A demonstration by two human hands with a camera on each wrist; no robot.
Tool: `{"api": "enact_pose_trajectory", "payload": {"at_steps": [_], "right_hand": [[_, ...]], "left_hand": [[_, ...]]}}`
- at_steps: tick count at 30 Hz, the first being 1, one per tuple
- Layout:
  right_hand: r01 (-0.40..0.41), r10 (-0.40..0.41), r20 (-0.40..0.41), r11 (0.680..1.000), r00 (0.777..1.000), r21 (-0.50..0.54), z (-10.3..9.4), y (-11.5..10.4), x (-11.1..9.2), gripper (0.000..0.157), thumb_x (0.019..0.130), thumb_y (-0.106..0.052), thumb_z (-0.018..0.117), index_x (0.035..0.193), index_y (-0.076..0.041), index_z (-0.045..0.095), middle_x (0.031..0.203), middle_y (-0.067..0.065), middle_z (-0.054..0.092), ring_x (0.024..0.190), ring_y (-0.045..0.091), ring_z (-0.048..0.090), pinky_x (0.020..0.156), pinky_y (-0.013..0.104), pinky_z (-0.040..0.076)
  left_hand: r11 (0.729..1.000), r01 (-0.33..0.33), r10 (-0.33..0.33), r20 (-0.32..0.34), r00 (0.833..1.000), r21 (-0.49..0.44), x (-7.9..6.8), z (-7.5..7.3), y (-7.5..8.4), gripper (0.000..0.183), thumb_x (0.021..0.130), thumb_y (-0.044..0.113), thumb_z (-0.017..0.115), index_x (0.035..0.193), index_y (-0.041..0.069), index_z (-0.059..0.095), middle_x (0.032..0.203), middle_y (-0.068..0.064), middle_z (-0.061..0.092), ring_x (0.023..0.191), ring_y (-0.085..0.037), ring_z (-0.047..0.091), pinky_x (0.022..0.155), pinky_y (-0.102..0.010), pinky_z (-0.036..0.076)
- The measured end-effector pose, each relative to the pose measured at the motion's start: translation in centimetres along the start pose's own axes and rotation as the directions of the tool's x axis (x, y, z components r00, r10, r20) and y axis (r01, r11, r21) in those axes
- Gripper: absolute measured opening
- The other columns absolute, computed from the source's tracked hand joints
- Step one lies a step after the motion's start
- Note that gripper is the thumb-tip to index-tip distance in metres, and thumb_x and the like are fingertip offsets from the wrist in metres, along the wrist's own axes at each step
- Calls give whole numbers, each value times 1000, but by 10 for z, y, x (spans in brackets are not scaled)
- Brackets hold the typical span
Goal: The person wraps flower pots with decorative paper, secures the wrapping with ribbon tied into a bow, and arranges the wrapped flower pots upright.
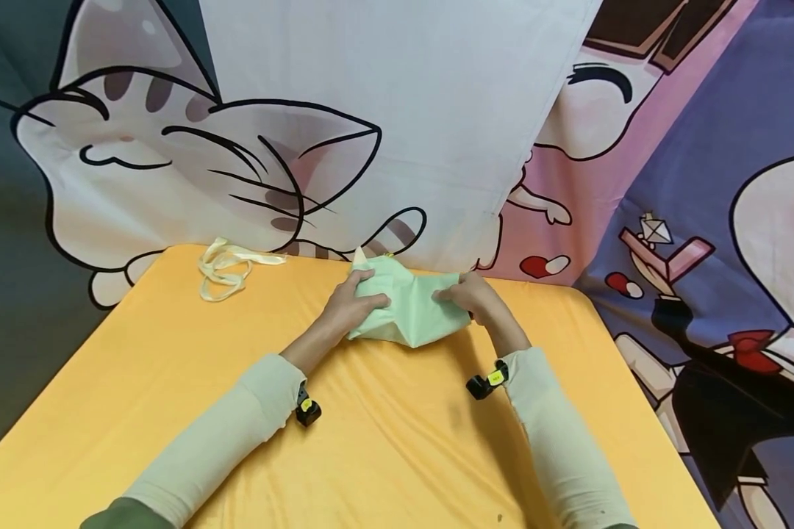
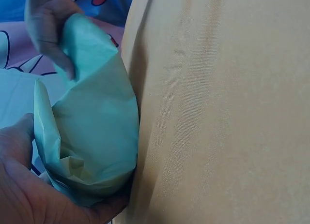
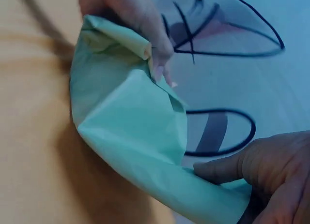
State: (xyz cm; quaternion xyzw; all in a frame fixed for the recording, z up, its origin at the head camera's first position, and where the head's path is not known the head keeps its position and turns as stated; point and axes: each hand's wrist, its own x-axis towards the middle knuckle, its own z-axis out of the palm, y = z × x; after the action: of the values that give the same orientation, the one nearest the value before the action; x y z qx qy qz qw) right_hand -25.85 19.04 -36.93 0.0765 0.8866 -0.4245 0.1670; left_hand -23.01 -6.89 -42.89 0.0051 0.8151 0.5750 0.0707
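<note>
Both hands hold a mint-green sheet of wrapping paper [image 1: 412, 312], creased and folded, near the back of the table. My left hand [image 1: 345, 305] grips its left end, with the thumb over the near side. At the right end, my right hand [image 1: 474, 295] pinches the paper with the thumb in front; its other fingers are partly hidden behind. The left wrist view shows the paper [image 2: 101, 117] curved and crumpled into a fold at the left hand. In the right wrist view, the paper [image 3: 131, 117] has a ridge across its middle. Whether anything lies inside is hidden.
A loose cream ribbon [image 1: 221, 272] lies in loops at the back left of the table. A yellow cloth [image 1: 370, 441] with wrinkles covers the table. Directly behind its back edge hangs a printed cartoon curtain [image 1: 437, 132].
</note>
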Motion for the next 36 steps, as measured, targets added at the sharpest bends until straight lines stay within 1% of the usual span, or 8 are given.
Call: {"api": "enact_pose_trajectory", "payload": {"at_steps": [4,6,10,18,21,28,33,36], "right_hand": [[59,-75,-84,983,994,-173,-1,-21,-9,30,104,-22,83,95,-2,63,89,5,50,82,21,53,70,31,48],[75,-96,-95,975,991,-207,1,-31,-12,43,103,-21,84,77,-11,51,76,0,36,71,19,44,65,32,43],[107,-137,-95,957,986,-271,4,-47,-17,58,102,-18,81,69,-18,34,73,-3,24,68,18,37,64,33,40],[149,-179,-35,898,983,-415,5,-72,-26,27,104,-21,74,88,-5,59,90,6,55,85,23,58,76,34,51],[137,-163,-19,883,987,-448,2,-70,-28,27,105,-22,69,89,-6,55,90,6,50,85,24,54,77,36,49],[123,-166,-86,920,982,-371,0,-30,-8,46,102,-26,77,75,-14,42,78,0,33,73,20,42,70,36,43],[42,-107,-149,922,983,-386,13,7,9,49,101,-41,82,86,-9,48,79,0,37,75,20,46,70,35,43],[31,-153,-253,903,955,-429,24,14,4,50,104,-40,79,113,6,61,85,9,49,84,30,54,77,43,49]], "left_hand": [[1000,6,-6,3,1000,-5,-1,-1,2,83,95,36,77,172,29,45,180,-18,40,150,-39,49,127,-58,42],[1000,8,-8,5,1000,-10,-1,0,3,83,96,35,77,172,28,45,180,-18,40,151,-39,48,128,-59,41],[1000,8,-7,5,1000,-20,-2,0,4,82,96,33,77,171,26,46,180,-18,41,155,-40,47,131,-60,40],[1000,-8,8,-5,1000,-22,-1,-1,4,80,96,34,75,171,24,47,180,-18,41,158,-39,46,132,-60,37],[1000,-9,9,5,1000,-19,-2,-2,4,81,97,34,76,171,24,46,179,-18,42,157,-39,46,132,-60,38],[1000,-7,7,0,1000,-17,-2,-6,6,81,97,33,75,172,25,44,180,-18,39,156,-40,46,131,-60,39],[1000,-7,7,0,1000,-2,-4,-3,6,82,97,33,76,172,27,45,180,-17,36,153,-39,46,128,-59,40],[1000,-1,1,5,1000,10,-5,1,6,81,97,34,76,172,29,45,180,-17,35,150,-39,46,126,-58,42]]}}
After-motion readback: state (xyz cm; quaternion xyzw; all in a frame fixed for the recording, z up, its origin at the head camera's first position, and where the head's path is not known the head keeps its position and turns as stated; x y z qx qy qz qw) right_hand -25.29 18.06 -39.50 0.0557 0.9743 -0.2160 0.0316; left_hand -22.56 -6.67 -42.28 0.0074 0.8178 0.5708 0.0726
